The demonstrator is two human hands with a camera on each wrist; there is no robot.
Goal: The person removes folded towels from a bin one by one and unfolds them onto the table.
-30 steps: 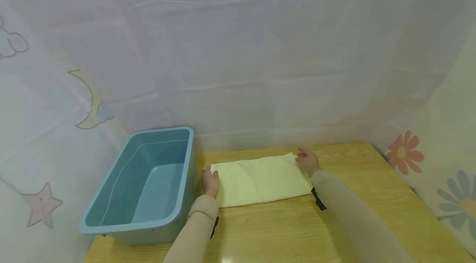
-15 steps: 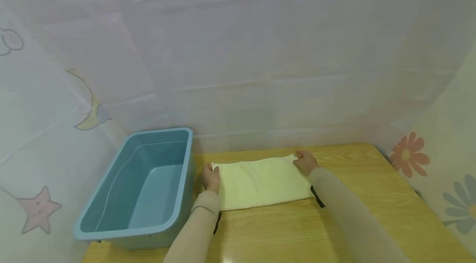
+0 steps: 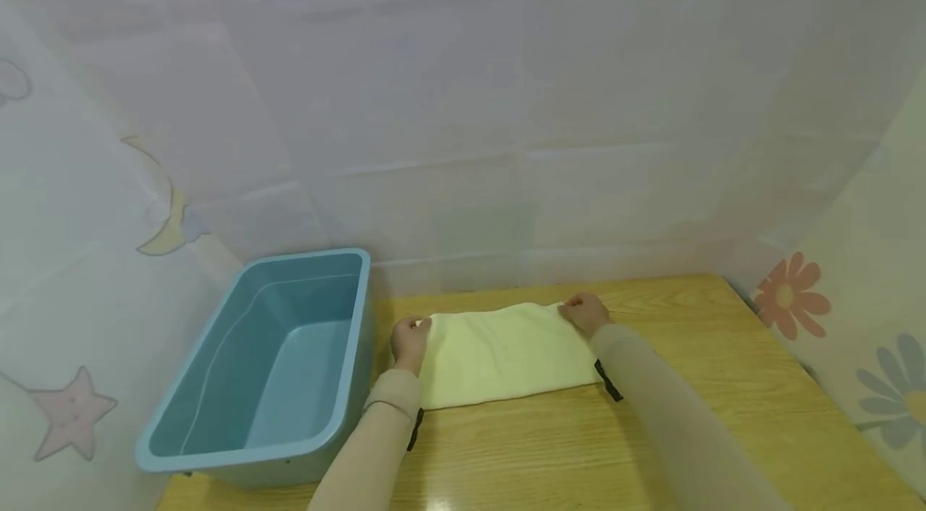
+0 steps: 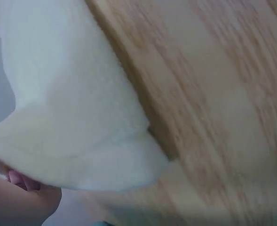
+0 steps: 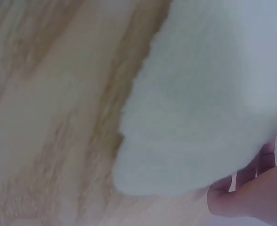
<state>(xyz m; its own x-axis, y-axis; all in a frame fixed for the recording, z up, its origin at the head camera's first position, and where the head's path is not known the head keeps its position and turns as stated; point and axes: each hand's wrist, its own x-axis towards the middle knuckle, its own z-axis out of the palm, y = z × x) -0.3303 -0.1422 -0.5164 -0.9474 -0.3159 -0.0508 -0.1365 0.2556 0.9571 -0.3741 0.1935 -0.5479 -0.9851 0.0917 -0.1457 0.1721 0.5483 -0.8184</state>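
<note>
A pale yellow folded towel (image 3: pixel 506 358) lies on the wooden table, its long side running left to right. My left hand (image 3: pixel 410 342) pinches its far left corner between thumb and fingers. At the far right corner my right hand (image 3: pixel 584 313) pinches the cloth likewise. In the left wrist view the towel (image 4: pixel 77 108) bends up near the curled fingers of the left hand (image 4: pixel 23 197). The right wrist view has the towel's layered edge (image 5: pixel 176 165) above the wood, with the right hand (image 5: pixel 253 193) at its far side.
A blue plastic tub (image 3: pixel 347 382) stands on the table's left side, close to my left forearm. Bare wood of the table (image 3: pixel 521 455) shows in front of the towel. A pale printed sheet (image 3: pixel 463 109) hangs behind the table.
Both hands have closed on the towel's far corners. The right hand has moved slightly left, and the towel's far edge now bows up a little between the hands.
</note>
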